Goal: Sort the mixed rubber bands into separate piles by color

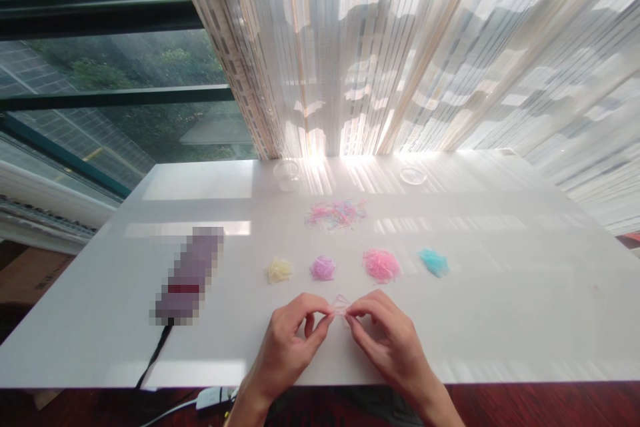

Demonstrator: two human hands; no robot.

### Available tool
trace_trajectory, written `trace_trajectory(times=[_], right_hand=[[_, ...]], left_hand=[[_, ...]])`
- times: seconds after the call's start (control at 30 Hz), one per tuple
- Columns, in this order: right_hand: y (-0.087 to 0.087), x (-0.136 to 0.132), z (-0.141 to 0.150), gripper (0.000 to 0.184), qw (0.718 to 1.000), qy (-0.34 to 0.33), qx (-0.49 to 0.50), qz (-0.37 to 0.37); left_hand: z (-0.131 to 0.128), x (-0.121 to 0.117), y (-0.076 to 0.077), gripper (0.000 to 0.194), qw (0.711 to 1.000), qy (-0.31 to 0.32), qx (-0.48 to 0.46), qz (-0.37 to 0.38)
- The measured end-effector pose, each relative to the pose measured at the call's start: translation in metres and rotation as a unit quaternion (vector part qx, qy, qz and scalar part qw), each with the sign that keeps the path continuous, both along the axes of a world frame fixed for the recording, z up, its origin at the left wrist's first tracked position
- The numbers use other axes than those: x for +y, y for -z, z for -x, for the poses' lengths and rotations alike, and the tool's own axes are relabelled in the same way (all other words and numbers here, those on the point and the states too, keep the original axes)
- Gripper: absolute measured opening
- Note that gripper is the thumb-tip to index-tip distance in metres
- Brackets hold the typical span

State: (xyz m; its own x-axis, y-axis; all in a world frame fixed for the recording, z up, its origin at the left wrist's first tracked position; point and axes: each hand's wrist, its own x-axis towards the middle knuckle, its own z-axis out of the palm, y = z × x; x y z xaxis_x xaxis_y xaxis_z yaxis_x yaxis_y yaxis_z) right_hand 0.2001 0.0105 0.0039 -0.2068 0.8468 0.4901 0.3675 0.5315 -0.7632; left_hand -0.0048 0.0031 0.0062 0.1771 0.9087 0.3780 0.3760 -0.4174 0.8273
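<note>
My left hand [300, 330] and my right hand [385, 333] meet near the table's front edge, each with thumb and forefinger pinched together. Between the fingertips are thin pale pink rubber bands [341, 300], their loops sticking up; how many I cannot tell. Just beyond my hands lie small heaps of the same kind of bands: a yellow heap [279, 270], a purple heap [323, 268], a bright pink heap [381, 265] and a turquoise heap [434, 263]. Farther back, a loose pile of mixed-colour bands [336, 213] is spread out.
The white table [510, 320] carries a blurred-out purple object [190, 273] with a black strap on the left. Two clear round dishes stand at the back, a left dish [287, 175] and a right dish [413, 175]. A curtain [340, 53] hangs along the far edge.
</note>
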Motion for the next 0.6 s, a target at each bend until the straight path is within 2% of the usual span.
trace_trajectory(times=[0.13,0.27,0.43,0.6], right_hand=[[-0.006,-0.001,-0.001,0.009,0.999,0.032,0.012,0.019],[-0.012,0.001,-0.015,0.01,0.989,0.13,0.018,0.071],[-0.012,0.015,-0.041,0.031,0.943,0.292,-0.015,0.161],[-0.012,0.025,-0.05,0.045,0.908,0.353,-0.033,0.223]], left_hand=[[0.0,0.0,0.001,0.013,1.0,-0.007,0.01,0.002],[0.002,0.0,0.002,0.014,1.0,-0.003,0.028,-0.001],[0.002,0.0,0.002,0.013,0.999,0.01,0.042,-0.017],[0.002,0.0,0.0,0.009,0.999,0.018,0.046,-0.021]])
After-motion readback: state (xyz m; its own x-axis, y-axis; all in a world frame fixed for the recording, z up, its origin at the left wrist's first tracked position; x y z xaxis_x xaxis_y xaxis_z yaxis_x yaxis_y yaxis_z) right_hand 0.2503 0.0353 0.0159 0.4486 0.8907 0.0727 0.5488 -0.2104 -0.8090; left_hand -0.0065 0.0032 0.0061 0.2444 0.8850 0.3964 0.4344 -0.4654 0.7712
